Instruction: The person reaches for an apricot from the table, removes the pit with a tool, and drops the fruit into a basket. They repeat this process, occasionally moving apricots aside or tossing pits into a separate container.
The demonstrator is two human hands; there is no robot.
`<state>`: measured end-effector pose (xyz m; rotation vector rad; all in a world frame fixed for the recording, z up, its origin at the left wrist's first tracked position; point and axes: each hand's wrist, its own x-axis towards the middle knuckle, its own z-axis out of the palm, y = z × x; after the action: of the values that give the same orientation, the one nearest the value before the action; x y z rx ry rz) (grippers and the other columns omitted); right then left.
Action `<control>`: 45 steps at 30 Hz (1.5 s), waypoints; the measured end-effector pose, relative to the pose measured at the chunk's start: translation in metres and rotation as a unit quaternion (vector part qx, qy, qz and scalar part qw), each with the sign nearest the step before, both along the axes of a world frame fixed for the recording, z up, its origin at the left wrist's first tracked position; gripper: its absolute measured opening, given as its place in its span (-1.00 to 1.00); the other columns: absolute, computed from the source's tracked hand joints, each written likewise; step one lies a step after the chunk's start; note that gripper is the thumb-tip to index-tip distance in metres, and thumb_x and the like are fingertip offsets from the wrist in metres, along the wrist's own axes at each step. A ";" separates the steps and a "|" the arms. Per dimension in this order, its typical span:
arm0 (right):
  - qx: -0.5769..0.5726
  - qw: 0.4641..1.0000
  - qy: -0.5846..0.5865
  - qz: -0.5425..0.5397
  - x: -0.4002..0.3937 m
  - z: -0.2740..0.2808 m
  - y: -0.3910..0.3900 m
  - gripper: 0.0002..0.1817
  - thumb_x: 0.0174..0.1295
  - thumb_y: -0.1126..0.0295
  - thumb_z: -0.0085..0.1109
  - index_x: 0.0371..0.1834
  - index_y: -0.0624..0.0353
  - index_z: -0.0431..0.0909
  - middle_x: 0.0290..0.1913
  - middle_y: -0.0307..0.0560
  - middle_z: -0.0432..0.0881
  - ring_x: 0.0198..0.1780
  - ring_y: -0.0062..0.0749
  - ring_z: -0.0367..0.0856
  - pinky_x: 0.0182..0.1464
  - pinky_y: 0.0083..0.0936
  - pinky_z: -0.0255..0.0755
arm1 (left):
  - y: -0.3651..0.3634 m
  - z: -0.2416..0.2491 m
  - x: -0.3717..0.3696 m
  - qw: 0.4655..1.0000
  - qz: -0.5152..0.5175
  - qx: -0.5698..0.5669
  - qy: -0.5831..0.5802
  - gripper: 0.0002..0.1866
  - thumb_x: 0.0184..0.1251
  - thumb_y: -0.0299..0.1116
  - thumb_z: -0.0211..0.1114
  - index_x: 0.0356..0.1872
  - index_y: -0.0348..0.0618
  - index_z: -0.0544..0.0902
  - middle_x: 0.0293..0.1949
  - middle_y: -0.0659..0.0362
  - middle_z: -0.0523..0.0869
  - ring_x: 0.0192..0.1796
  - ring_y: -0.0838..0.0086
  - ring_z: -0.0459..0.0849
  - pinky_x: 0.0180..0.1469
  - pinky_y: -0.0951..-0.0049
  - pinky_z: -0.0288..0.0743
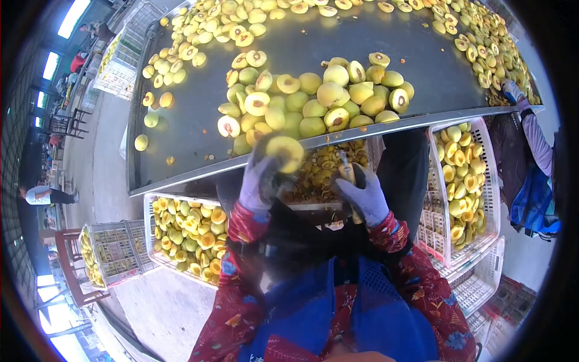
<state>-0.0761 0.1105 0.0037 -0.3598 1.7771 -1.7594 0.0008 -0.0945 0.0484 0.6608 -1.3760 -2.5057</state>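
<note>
Two gloved hands: left hand grip clamped on peach half; right hand clamped on knife.

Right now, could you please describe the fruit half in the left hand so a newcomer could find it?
Start at the big metal table and follow its near edge to the middle. Just below it, the gloved left hand lifts a fruit half. Unlike the pile on the table, it is held up, cut face showing.
</note>
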 end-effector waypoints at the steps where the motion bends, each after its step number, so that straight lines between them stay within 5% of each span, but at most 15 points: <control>1: 0.002 0.999 0.042 0.004 0.004 0.003 -0.006 -0.67 0.07 0.31 0.28 -0.19 0.32 0.51 -0.41 -0.07 0.59 -0.38 -0.44 0.56 -0.28 -0.46 0.44 | 0.010 -0.004 0.005 1.000 -0.006 -0.002 0.014 -0.55 0.21 -0.49 0.20 0.16 -0.25 0.41 -0.08 0.14 0.59 -0.11 0.45 0.63 -0.23 0.56 0.60; 4: 0.045 0.994 0.099 -0.018 0.015 0.011 -0.019 -0.69 0.07 0.31 0.27 -0.22 0.30 0.52 -0.40 0.05 0.61 -0.36 -0.29 0.61 -0.27 -0.41 0.46 | 0.030 -0.018 0.011 0.998 -0.018 -0.037 0.038 -0.61 0.34 -0.41 0.11 0.18 -0.21 0.37 -0.06 0.13 0.57 -0.06 0.43 0.61 -0.06 0.51 0.55; 7: 0.046 0.992 0.113 -0.043 0.020 0.012 -0.025 -0.68 0.06 0.28 0.27 -0.24 0.31 0.51 -0.41 0.11 0.61 -0.37 -0.15 0.62 -0.29 -0.35 0.46 | 0.041 -0.031 0.018 0.998 0.002 0.048 0.038 -0.59 0.38 -0.38 0.13 0.20 -0.24 0.31 -0.09 0.11 0.57 -0.10 0.48 0.57 -0.02 0.49 0.47; 10: 0.070 0.990 0.111 -0.055 0.024 0.000 -0.025 -0.69 0.07 0.28 0.26 -0.25 0.33 0.52 -0.43 0.11 0.61 -0.41 -0.18 0.61 -0.32 -0.35 0.46 | 0.056 -0.048 0.021 0.992 0.051 -0.116 -0.011 -0.66 0.42 -0.37 0.06 0.14 -0.26 0.32 -0.11 0.07 0.56 -0.14 0.42 0.57 -0.06 0.42 0.49; 11: 0.078 0.989 0.113 -0.061 0.025 -0.004 -0.024 -0.69 0.08 0.29 0.25 -0.25 0.34 0.53 -0.43 0.11 0.61 -0.42 -0.20 0.61 -0.33 -0.36 0.46 | 0.060 -0.053 0.021 0.954 0.036 -0.292 -0.053 -0.68 0.43 -0.36 0.04 0.09 -0.29 0.31 -0.14 -0.02 0.57 -0.14 0.30 0.60 -0.08 0.35 0.49; 15: 0.051 0.998 -0.025 -0.040 0.029 -0.015 -0.016 -0.74 0.12 0.35 0.21 -0.24 0.35 0.53 -0.42 -0.04 0.62 -0.44 -0.49 0.57 -0.40 -0.52 0.43 | 0.082 -0.036 0.020 0.907 0.030 -0.412 -0.077 -0.63 0.39 -0.39 0.07 0.12 -0.34 0.26 -0.17 -0.10 0.59 -0.15 0.11 0.65 -0.10 0.28 0.50; 18: -0.002 0.997 -0.079 -0.023 0.028 -0.001 -0.009 -0.81 0.18 0.46 0.15 -0.19 0.34 0.52 -0.40 -0.23 0.60 -0.43 -0.73 0.50 -0.43 -0.71 0.39 | 0.081 -0.058 0.018 0.855 0.037 -0.517 -0.012 -0.60 0.41 -0.37 0.03 0.17 -0.33 0.24 -0.16 -0.06 0.60 -0.12 0.20 0.64 -0.10 0.31 0.52; 20: -0.022 0.996 -0.078 -0.037 0.028 0.015 -0.005 -0.80 0.18 0.46 0.14 -0.17 0.34 0.51 -0.40 -0.25 0.59 -0.42 -0.74 0.50 -0.43 -0.71 0.40 | 0.082 -0.063 0.017 0.929 0.090 -0.357 -0.021 -0.66 0.44 -0.33 0.00 0.14 -0.29 0.33 -0.17 0.04 0.61 -0.15 0.34 0.63 -0.12 0.41 0.52; 24: 0.156 0.962 0.220 0.041 0.024 0.017 0.009 -0.68 0.17 0.29 0.18 -0.17 0.36 0.47 -0.44 0.12 0.61 -0.44 -0.16 0.64 -0.39 -0.36 0.49 | 0.072 -0.061 0.025 0.994 0.094 -0.037 -0.031 -0.63 0.48 -0.22 -0.05 0.13 -0.27 0.39 -0.12 0.12 0.60 -0.09 0.46 0.61 -0.09 0.51 0.52; 25: 0.149 0.924 0.327 0.129 0.025 0.011 0.016 -0.60 0.21 0.24 0.14 -0.10 0.40 0.40 -0.49 0.20 0.57 -0.46 0.03 0.60 -0.45 -0.22 0.45 | 0.072 -0.063 0.025 0.993 0.087 -0.081 -0.020 -0.62 0.49 -0.19 -0.06 0.12 -0.26 0.39 -0.11 0.11 0.60 -0.08 0.46 0.61 -0.08 0.50 0.53; 28: 0.217 0.902 0.360 0.104 0.043 0.001 0.016 -0.58 0.23 0.22 0.10 -0.08 0.41 0.36 -0.56 0.14 0.55 -0.54 0.00 0.58 -0.50 -0.18 0.42 | 0.073 -0.065 0.030 0.975 0.071 -0.209 0.009 -0.58 0.51 -0.09 -0.11 0.11 -0.24 0.40 -0.08 0.10 0.59 -0.06 0.45 0.60 -0.05 0.46 0.54; 31: 0.215 0.885 0.397 0.117 0.044 -0.001 0.015 -0.63 0.25 0.20 0.06 -0.15 0.35 0.38 -0.59 0.14 0.53 -0.57 0.00 0.57 -0.52 -0.18 0.43 | 0.081 -0.035 0.030 0.997 0.071 0.014 -0.002 -0.62 0.50 -0.15 -0.07 0.11 -0.24 0.39 -0.07 0.10 0.59 -0.07 0.44 0.60 -0.07 0.47 0.54; 37: 0.243 0.905 0.323 0.131 0.046 0.021 0.012 -0.67 0.27 0.20 0.02 -0.23 0.31 0.37 -0.54 0.17 0.54 -0.53 0.01 0.58 -0.49 -0.18 0.45 | 0.086 -0.046 0.029 0.994 0.110 -0.025 0.004 -0.66 0.51 -0.20 -0.06 0.07 -0.25 0.41 -0.15 0.14 0.60 -0.17 0.48 0.60 -0.10 0.50 0.52; 45: 0.180 0.871 0.415 0.192 0.049 -0.002 0.015 -0.74 0.29 0.29 -0.03 -0.21 0.33 0.38 -0.38 0.28 0.53 -0.39 0.05 0.56 -0.35 -0.17 0.44 | 0.085 -0.057 0.027 0.960 0.078 -0.260 -0.071 -0.72 0.48 -0.32 -0.11 -0.04 -0.27 0.50 -0.27 0.08 0.65 -0.26 0.44 0.63 -0.19 0.47 0.48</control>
<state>-0.0266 0.1251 0.0013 -1.3544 2.3240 -0.9905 0.0274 -0.0091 -0.0081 0.8003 -1.8486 -1.8831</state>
